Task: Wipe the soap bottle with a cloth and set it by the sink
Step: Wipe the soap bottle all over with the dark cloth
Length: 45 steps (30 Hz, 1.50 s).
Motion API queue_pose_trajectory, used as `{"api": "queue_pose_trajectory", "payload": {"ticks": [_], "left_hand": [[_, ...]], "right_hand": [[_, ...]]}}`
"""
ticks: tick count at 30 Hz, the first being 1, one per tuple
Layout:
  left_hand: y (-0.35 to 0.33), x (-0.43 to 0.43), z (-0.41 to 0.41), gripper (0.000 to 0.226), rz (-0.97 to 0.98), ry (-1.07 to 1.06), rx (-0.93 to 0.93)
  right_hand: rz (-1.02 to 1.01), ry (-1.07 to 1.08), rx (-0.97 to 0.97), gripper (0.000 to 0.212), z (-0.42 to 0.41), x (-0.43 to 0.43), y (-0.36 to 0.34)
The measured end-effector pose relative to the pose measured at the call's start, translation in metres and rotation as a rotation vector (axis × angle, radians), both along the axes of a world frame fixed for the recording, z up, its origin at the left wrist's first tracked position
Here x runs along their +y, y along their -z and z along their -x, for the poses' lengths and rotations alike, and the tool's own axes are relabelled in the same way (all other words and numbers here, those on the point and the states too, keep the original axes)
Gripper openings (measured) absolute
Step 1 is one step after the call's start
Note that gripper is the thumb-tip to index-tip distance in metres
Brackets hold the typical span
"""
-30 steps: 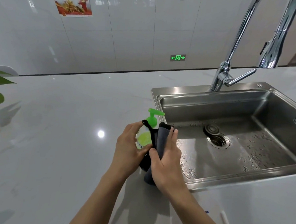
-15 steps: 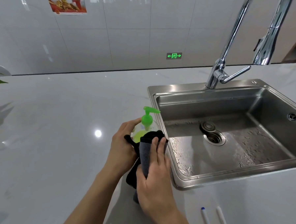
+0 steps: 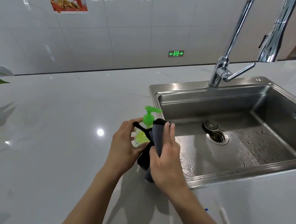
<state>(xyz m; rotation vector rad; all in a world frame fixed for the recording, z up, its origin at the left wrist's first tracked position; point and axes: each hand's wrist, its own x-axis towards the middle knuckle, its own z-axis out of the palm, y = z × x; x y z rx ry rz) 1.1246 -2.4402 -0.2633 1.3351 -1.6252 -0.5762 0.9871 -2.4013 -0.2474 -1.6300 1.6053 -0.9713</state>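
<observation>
Right now the person stands at the counter (image 3: pixel 59 133), wiping. At nine o'clock from the bottle (image 3: pixel 141 136) the left hand (image 3: pixel 126 147) is curled round its clear body, fingers at the far side and thumb at the near side, so the bottle is clamped upright just above the counter, beside the left rim of the sink (image 3: pixel 153 101). Whether its base touches the counter I cannot tell; the cloth (image 3: pixel 156 137) hides it. The green pump points toward three o'clock, over the basin.

At three o'clock from the bottle the right hand (image 3: pixel 165 159) presses the folded grey cloth flat against the bottle's side, fingers (image 3: pixel 170 133) laid long up the cloth with tips near the collar, thumb pinching the fold from the near side. A dark tail of cloth hangs down at six o'clock.

To do this well, I'd say the left hand should turn the bottle a little at a time while the right strokes from collar to base, so every face gets covered. The grip should stay low and firm, clear of the pump, lest soap squirt. Then it wants setting down at the sink's left edge.
</observation>
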Motion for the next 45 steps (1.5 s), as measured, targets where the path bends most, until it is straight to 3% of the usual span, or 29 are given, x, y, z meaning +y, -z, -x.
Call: {"api": "queue_pose_trajectory", "payload": {"ticks": [17,28,34,41,45], "left_hand": [[0.003,-0.003,-0.003,0.075,0.005,0.035,0.029],[0.001,-0.004,0.0,0.073,0.019,-0.021,0.012],[0.004,-0.005,0.0,0.07,0.002,-0.037,-0.018],[0.002,-0.006,-0.001,0.072,0.006,-0.039,-0.025],[-0.001,-0.005,-0.004,0.079,-0.016,-0.015,-0.056]], "right_hand": [[0.027,-0.063,-0.006,0.082,-0.01,0.037,0.018],[0.017,-0.035,0.069,0.08,-0.006,0.006,-0.004],[-0.038,-0.022,-0.02,0.072,0.005,-0.024,-0.018],[0.0,-0.027,-0.019,0.081,-0.007,0.014,0.006],[-0.104,-0.096,-0.072,0.082,-0.011,0.037,0.013]]}}
